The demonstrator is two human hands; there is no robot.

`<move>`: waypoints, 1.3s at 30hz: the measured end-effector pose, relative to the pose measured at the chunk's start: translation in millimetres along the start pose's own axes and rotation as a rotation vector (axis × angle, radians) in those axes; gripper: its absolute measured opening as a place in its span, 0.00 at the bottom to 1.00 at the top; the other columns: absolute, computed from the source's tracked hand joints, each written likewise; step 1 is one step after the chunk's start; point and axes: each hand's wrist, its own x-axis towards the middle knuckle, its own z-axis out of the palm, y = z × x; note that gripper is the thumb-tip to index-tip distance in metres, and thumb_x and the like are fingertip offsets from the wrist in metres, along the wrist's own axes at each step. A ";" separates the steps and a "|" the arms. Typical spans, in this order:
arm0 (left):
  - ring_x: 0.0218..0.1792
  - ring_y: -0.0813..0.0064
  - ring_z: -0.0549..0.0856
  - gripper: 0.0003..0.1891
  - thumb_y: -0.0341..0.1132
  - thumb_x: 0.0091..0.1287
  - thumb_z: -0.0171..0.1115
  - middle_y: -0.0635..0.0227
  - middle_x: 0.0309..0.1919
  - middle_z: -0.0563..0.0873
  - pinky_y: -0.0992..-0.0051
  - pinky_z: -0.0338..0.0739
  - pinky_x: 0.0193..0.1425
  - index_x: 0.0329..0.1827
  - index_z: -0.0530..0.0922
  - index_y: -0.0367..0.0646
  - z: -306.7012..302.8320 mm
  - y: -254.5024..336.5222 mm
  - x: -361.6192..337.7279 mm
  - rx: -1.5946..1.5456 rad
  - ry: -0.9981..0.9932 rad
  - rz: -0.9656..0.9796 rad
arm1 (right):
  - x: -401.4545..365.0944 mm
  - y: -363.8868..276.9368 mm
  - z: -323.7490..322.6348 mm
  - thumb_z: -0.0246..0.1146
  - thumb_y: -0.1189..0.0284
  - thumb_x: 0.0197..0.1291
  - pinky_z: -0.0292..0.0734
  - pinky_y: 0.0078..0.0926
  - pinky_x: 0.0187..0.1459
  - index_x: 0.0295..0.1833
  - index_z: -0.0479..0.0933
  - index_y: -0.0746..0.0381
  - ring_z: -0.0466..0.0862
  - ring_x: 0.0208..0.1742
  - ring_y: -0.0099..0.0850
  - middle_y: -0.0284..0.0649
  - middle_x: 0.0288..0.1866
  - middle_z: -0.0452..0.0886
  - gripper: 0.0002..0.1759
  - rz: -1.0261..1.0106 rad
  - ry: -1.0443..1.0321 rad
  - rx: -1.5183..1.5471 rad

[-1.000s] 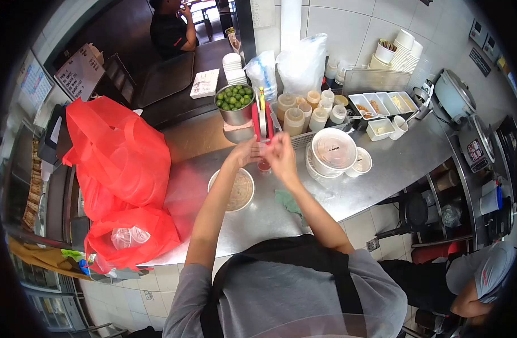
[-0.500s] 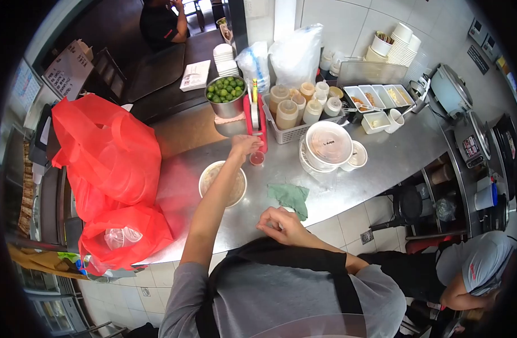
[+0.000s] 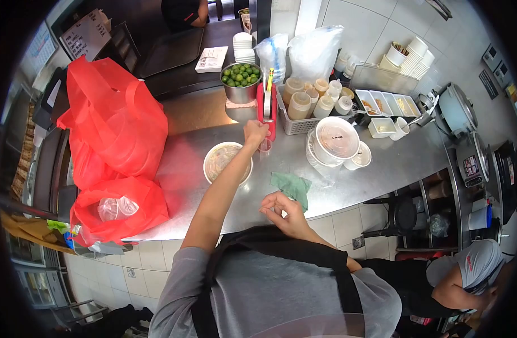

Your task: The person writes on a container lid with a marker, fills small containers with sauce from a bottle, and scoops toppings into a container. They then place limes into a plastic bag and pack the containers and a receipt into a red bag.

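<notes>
Left hand (image 3: 256, 132) at the front of the red tape dispenser (image 3: 272, 115) on the table (image 3: 262, 183), fingers bunched, grip hidden; right hand (image 3: 286, 214) loosely curled near the edge, contents unclear. Dispenser looks stiff, probably weighty; its base offers the firmest hold.

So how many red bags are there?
2 that I can see: one big bag on the left, one smaller bag in front of it. More could be hidden.
</notes>
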 end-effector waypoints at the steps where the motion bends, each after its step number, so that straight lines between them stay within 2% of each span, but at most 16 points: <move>1: 0.28 0.76 0.86 0.08 0.29 0.59 0.57 0.62 0.28 0.87 0.77 0.81 0.34 0.27 0.82 0.35 2.3 -6.5 5.8 -0.026 -0.031 0.030 | -0.6 0.0 -0.7 0.61 0.79 0.56 0.58 0.17 0.22 0.41 0.76 0.61 0.60 0.17 0.15 0.30 0.28 0.78 0.08 0.005 0.000 0.012; 3: 0.29 0.76 0.86 0.07 0.31 0.60 0.59 0.62 0.29 0.87 0.77 0.81 0.37 0.31 0.82 0.36 -0.8 -17.9 16.3 -0.070 -0.097 0.089 | -2.0 2.0 -0.9 0.61 0.80 0.56 0.58 0.16 0.22 0.42 0.77 0.61 0.60 0.18 0.14 0.30 0.28 0.77 0.08 0.017 0.007 0.042; 5: 0.35 0.75 0.86 0.09 0.32 0.61 0.61 0.63 0.33 0.86 0.76 0.80 0.44 0.40 0.81 0.37 -35.9 14.0 -10.3 -0.462 -0.207 0.135 | -4.0 5.9 -4.5 0.61 0.80 0.56 0.58 0.14 0.24 0.43 0.79 0.62 0.61 0.19 0.13 0.30 0.30 0.78 0.08 -0.037 -0.014 0.007; 7: 0.40 0.77 0.84 0.15 0.31 0.61 0.63 0.68 0.41 0.85 0.79 0.78 0.41 0.50 0.77 0.45 -75.9 36.9 -27.7 -0.624 -0.185 0.207 | -4.2 10.1 -8.4 0.61 0.79 0.57 0.58 0.13 0.25 0.43 0.80 0.62 0.61 0.21 0.13 0.30 0.32 0.78 0.08 -0.050 -0.026 0.011; 9: 0.42 0.79 0.82 0.18 0.31 0.59 0.65 0.70 0.40 0.83 0.80 0.77 0.42 0.53 0.75 0.45 -115.2 42.1 -42.4 -0.726 -0.083 0.368 | -1.1 14.5 -11.3 0.61 0.77 0.58 0.58 0.12 0.27 0.43 0.81 0.62 0.61 0.22 0.13 0.30 0.33 0.78 0.07 -0.030 -0.042 0.053; 11: 0.39 0.81 0.81 0.18 0.28 0.58 0.65 0.72 0.37 0.82 0.81 0.76 0.43 0.52 0.74 0.45 -142.0 26.6 -51.2 -0.711 0.059 0.398 | 8.8 25.0 -10.1 0.61 0.75 0.59 0.62 0.12 0.30 0.43 0.81 0.63 0.65 0.24 0.13 0.30 0.33 0.79 0.07 0.119 -0.101 0.130; 13: 0.37 0.80 0.81 0.17 0.26 0.60 0.63 0.73 0.34 0.81 0.80 0.77 0.43 0.53 0.73 0.44 -159.9 -21.6 -39.7 -0.567 0.084 0.406 | 18.9 53.1 -2.0 0.61 0.72 0.60 0.62 0.12 0.29 0.42 0.81 0.63 0.67 0.25 0.13 0.29 0.32 0.79 0.08 0.213 -0.118 0.196; 16: 0.37 0.79 0.81 0.15 0.21 0.58 0.62 0.71 0.33 0.81 0.79 0.77 0.44 0.48 0.73 0.44 -158.8 -115.3 -12.2 -0.502 0.097 0.369 | 36.3 114.8 11.6 0.59 0.66 0.63 0.58 0.10 0.24 0.41 0.82 0.61 0.67 0.24 0.12 0.26 0.29 0.78 0.10 0.251 -0.098 0.218; 19: 0.37 0.77 0.82 0.16 0.20 0.60 0.59 0.67 0.34 0.81 0.75 0.80 0.43 0.49 0.71 0.45 -142.8 -140.9 -31.3 -0.776 -0.094 0.099 | 63.6 134.3 21.3 0.59 0.67 0.63 0.59 0.11 0.24 0.41 0.81 0.61 0.68 0.24 0.13 0.26 0.29 0.78 0.10 0.248 -0.154 0.180; 22: 0.39 0.73 0.82 0.17 0.20 0.62 0.56 0.63 0.38 0.80 0.71 0.81 0.41 0.52 0.67 0.47 -131.0 -145.5 -55.8 -1.067 -0.043 -0.046 | 91.3 133.8 22.2 0.58 0.70 0.62 0.71 0.18 0.29 0.37 0.78 0.64 0.76 0.31 0.17 0.32 0.31 0.79 0.08 0.413 -0.173 0.122; 25: 0.44 0.70 0.81 0.16 0.23 0.63 0.55 0.62 0.42 0.79 0.71 0.80 0.46 0.52 0.65 0.45 -123.0 -175.2 -67.3 -1.027 0.135 0.034 | 117.5 145.9 9.7 0.57 0.70 0.63 0.69 0.19 0.23 0.34 0.75 0.64 0.74 0.28 0.15 0.30 0.29 0.76 0.08 0.302 -0.235 0.175; 28: 0.50 0.70 0.78 0.14 0.23 0.64 0.54 0.62 0.45 0.78 0.71 0.75 0.54 0.51 0.64 0.43 -102.7 -184.1 -94.0 -0.610 0.380 0.120 | 138.4 144.0 -3.7 0.55 0.71 0.64 0.72 0.23 0.29 0.33 0.73 0.63 0.76 0.30 0.20 0.31 0.28 0.75 0.09 0.407 -0.356 -0.013; 31: 0.56 0.70 0.74 0.14 0.31 0.70 0.50 0.59 0.52 0.75 0.71 0.68 0.61 0.56 0.65 0.39 -101.7 -168.2 -108.5 -0.375 0.579 0.229 | 138.2 166.1 2.8 0.52 0.66 0.67 0.74 0.28 0.40 0.40 0.74 0.64 0.78 0.40 0.26 0.35 0.36 0.78 0.12 -0.300 -0.039 -0.611; 34: 0.62 0.69 0.69 0.23 0.45 0.74 0.42 0.57 0.61 0.70 0.68 0.63 0.66 0.63 0.62 0.37 -106.3 -138.7 -122.1 -0.901 0.434 0.185 | 127.1 155.1 18.4 0.47 0.58 0.69 0.66 0.30 0.59 0.56 0.71 0.64 0.73 0.58 0.31 0.41 0.56 0.75 0.22 0.090 0.076 0.295; 36: 0.65 0.69 0.66 0.29 0.52 0.73 0.35 0.57 0.64 0.67 0.67 0.59 0.69 0.66 0.60 0.36 -86.5 -126.0 -136.1 -1.045 0.282 0.130 | 111.7 137.3 58.7 0.40 0.49 0.69 0.55 0.29 0.67 0.69 0.58 0.64 0.62 0.69 0.30 0.43 0.70 0.61 0.34 0.280 0.130 0.738; 39: 0.69 0.68 0.59 0.34 0.58 0.72 0.28 0.62 0.68 0.61 0.65 0.49 0.72 0.69 0.55 0.38 -79.6 -109.7 -159.2 -1.049 0.165 0.069 | 116.7 167.6 74.2 0.35 0.44 0.68 0.46 0.28 0.71 0.72 0.49 0.64 0.53 0.73 0.30 0.42 0.73 0.53 0.40 0.318 0.110 0.695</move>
